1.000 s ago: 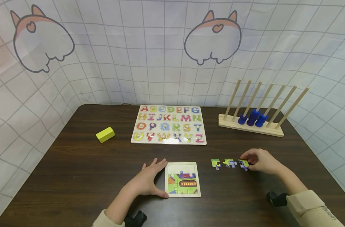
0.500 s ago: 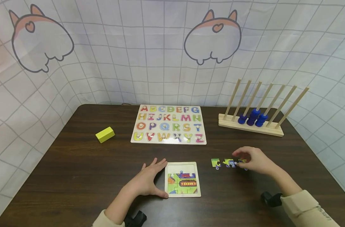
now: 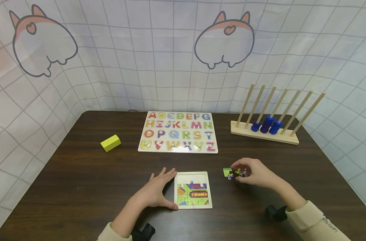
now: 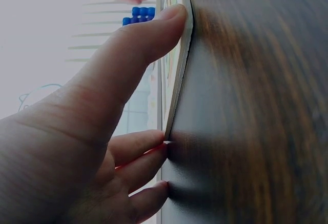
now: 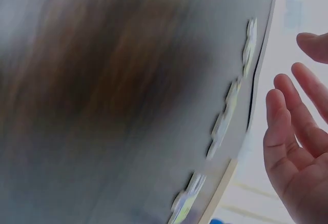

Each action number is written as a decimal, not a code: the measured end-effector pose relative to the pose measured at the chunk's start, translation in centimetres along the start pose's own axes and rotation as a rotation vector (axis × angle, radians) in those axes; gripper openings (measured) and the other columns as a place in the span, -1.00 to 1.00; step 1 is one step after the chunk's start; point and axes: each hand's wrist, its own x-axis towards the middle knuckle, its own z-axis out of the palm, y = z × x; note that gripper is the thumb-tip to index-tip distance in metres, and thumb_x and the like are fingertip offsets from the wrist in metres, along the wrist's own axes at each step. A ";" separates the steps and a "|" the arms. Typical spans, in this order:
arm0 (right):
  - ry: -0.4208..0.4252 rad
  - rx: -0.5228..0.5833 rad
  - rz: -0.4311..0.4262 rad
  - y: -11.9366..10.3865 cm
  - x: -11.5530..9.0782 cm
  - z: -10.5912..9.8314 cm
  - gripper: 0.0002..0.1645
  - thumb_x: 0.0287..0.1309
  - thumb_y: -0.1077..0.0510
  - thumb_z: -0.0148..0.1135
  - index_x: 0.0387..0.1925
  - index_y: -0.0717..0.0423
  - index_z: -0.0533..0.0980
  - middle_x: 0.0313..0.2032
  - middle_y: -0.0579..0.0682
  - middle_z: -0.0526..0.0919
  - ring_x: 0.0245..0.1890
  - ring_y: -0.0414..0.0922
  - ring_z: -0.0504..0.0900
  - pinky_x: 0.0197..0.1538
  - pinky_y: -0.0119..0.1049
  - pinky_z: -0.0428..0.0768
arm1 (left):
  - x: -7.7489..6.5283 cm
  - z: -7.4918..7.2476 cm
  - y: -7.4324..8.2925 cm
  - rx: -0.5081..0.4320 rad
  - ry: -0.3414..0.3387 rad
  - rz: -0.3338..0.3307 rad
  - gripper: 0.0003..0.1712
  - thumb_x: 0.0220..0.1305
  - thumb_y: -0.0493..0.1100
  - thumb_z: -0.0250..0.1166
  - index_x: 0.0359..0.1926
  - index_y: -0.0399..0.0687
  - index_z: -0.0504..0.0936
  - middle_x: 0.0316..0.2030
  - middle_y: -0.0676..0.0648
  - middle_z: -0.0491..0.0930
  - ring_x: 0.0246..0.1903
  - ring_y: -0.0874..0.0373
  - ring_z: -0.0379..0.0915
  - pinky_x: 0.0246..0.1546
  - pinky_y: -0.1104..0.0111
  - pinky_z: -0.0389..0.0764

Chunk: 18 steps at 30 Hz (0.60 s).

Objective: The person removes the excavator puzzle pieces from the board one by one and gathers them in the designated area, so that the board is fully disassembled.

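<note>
A small wooden jigsaw puzzle [image 3: 193, 195] in a pale frame lies at the front middle, its top strip bare. My left hand [image 3: 154, 192] rests spread along the frame's left side. Its thumb [image 4: 166, 29] touches the near corner and a fingertip the far corner. To the right of the frame lie loose jigsaw pieces; a green one [image 3: 227, 172] shows in full. My right hand [image 3: 256, 172] hovers over the others, partly hiding the middle piece [image 3: 240, 172]. In the right wrist view, three pieces [image 5: 224, 119] lie in a row on the table, and the fingers are parted, holding nothing.
Behind the puzzle lies an alphabet peg board [image 3: 178, 132]. At the back right stands a wooden rack of upright pegs [image 3: 264, 134] with blue rings. A yellow block [image 3: 111, 143] sits on the left of the dark table [image 3: 65, 187]. A patterned cloth hangs behind.
My right hand has moved left along the row, from the rightmost piece to above the middle one. My left hand stays on the frame.
</note>
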 end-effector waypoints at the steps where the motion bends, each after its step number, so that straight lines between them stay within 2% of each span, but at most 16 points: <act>1: -0.003 -0.002 -0.007 -0.2 0.1 0.2 -0.63 -0.08 0.20 0.38 -0.16 0.18 0.55 -0.26 0.01 0.61 -0.38 -0.14 0.52 -0.38 -0.32 0.55 | 0.0 0.0 0.0 -0.001 0.002 0.002 0.20 -0.32 0.16 0.54 0.34 -0.18 0.18 0.35 -0.11 0.09 0.35 -0.15 -0.22 0.16 -0.26 -0.21; 9: -0.030 0.044 -0.083 -1.6 1.0 1.3 -0.63 -0.09 0.25 0.37 -0.16 0.20 0.54 -0.32 -0.01 0.60 -0.39 -0.10 0.52 -0.37 -0.26 0.57 | -0.1 -0.1 0.0 -0.005 -0.001 -0.001 0.21 -0.32 0.16 0.54 0.34 -0.19 0.18 0.35 -0.12 0.09 0.35 -0.16 -0.22 0.16 -0.26 -0.21; 18: -0.070 0.044 -0.090 -3.4 2.3 2.3 -0.62 -0.10 0.22 0.38 -0.15 0.17 0.56 -0.28 -0.02 0.60 -0.36 -0.14 0.52 -0.36 -0.30 0.55 | 0.0 0.1 -0.2 0.004 0.004 0.008 0.21 -0.33 0.16 0.54 0.34 -0.17 0.18 0.35 -0.09 0.09 0.35 -0.14 -0.21 0.17 -0.25 -0.20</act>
